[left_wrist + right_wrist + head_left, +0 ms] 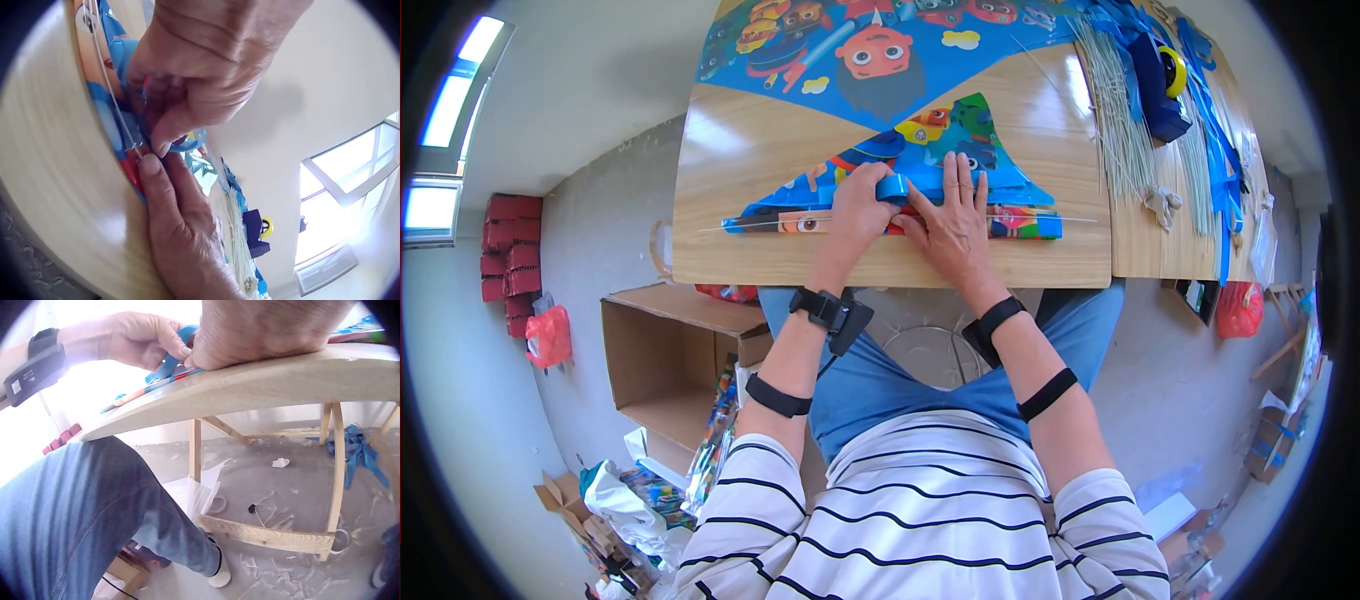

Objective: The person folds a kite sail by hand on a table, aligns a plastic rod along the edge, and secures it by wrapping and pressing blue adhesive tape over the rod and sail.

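Note:
A triangular printed plastic sheet [998, 180] lies near the table's front edge, its front edge folded into a band. Along that band runs a thin pale rod [1072, 219], which sticks out past both ends. My left hand [859, 212] pinches a glossy blue strip [891, 188] that bends into a loop above the band. Beside it my right hand [956, 228] rests flat on the sheet with fingers stretched out forward. In the left wrist view its thumb [150, 166] presses on the band next to the left fingertips. The palm side of the right hand is hidden.
A larger printed blue sheet [800, 110] spreads over the back of the table [730, 130]. At right are a bundle of thin sticks [1115, 130], blue strips [1226, 200] and a dark tape dispenser with a yellow wheel [1174, 72]. An open cardboard box [662, 350] stands on the floor at left.

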The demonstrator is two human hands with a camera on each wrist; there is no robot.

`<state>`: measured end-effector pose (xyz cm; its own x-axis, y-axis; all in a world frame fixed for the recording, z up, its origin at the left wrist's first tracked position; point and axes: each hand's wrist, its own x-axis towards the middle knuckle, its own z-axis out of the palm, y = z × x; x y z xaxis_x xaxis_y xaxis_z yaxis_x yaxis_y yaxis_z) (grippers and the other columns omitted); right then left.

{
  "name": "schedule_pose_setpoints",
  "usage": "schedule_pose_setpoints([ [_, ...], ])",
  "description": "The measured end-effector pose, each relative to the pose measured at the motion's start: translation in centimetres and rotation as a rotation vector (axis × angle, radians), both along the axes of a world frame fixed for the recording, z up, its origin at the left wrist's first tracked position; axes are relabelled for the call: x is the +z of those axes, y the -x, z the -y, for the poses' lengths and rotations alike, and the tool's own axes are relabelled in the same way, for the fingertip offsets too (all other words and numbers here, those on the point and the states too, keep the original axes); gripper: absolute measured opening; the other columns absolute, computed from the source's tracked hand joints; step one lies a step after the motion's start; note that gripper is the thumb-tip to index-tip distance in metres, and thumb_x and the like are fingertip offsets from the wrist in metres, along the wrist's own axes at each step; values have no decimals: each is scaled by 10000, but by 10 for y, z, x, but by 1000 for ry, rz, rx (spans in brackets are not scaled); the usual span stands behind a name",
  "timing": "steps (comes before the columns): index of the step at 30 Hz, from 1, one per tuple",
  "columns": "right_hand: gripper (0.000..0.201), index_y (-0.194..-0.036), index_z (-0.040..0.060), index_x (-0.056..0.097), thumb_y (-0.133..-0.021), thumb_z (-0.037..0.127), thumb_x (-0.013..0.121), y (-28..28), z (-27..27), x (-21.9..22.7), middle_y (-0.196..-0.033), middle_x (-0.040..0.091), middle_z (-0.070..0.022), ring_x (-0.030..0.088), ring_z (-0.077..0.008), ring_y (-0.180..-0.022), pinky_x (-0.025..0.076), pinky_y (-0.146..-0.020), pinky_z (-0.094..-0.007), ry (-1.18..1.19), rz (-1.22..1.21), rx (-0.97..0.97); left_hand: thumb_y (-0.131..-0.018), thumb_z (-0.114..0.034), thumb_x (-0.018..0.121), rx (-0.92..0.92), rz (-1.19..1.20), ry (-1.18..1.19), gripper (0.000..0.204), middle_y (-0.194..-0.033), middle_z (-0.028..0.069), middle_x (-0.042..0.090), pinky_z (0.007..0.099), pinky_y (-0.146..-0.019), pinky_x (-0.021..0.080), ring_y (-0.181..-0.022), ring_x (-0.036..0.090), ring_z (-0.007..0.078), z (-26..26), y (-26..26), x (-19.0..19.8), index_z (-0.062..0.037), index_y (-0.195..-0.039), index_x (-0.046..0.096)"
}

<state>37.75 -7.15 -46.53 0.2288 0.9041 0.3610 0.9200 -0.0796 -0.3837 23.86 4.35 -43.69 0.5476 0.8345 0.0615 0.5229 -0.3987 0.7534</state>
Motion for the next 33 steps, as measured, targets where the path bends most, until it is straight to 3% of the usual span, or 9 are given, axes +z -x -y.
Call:
schedule_pose_setpoints([
  [9, 572, -1465, 300, 634, -948, 540, 675, -1, -1, 0, -1643, 313, -328, 235, -481, -1565, 143, -1249, -645, 18, 8, -1, -691, 13, 815, -1, 41, -151, 374, -988, 135, 659, 413, -811, 529, -937, 662, 366, 9, 0, -4, -28, -1030, 662],
  [12, 608, -1503, 308, 596, -948, 545, 673, 0, 0, 1, -1638, 319, -329, 247, -483, -1558, 150, -1247, -646, 8, 11, -1, -677, -3, 830, -13, 120, -73, 392, -984, 127, 659, 414, -806, 526, -939, 658, 368, 8, 1, -4, -38, -1032, 667],
  [20, 698, -1575, 310, 503, -947, 570, 662, -1, 0, 0, -1637, 323, -331, 251, -480, -1558, 150, -1250, -646, 23, 45, 2, -691, -31, 831, -46, -46, -79, 366, -996, 109, 668, 469, -819, 534, -973, 661, 370, 7, 1, 5, -73, -1026, 688],
  [33, 812, -1585, 131, 459, -945, 592, 650, -1, -2, -2, -1631, 334, -324, 254, -478, -1556, 139, -1251, -649, 27, 42, -6, -705, -14, 813, -61, -39, -156, 431, -1090, 90, 704, 405, -875, 555, -1040, 682, 334, 6, 4, -6, -73, -1124, 731],
])
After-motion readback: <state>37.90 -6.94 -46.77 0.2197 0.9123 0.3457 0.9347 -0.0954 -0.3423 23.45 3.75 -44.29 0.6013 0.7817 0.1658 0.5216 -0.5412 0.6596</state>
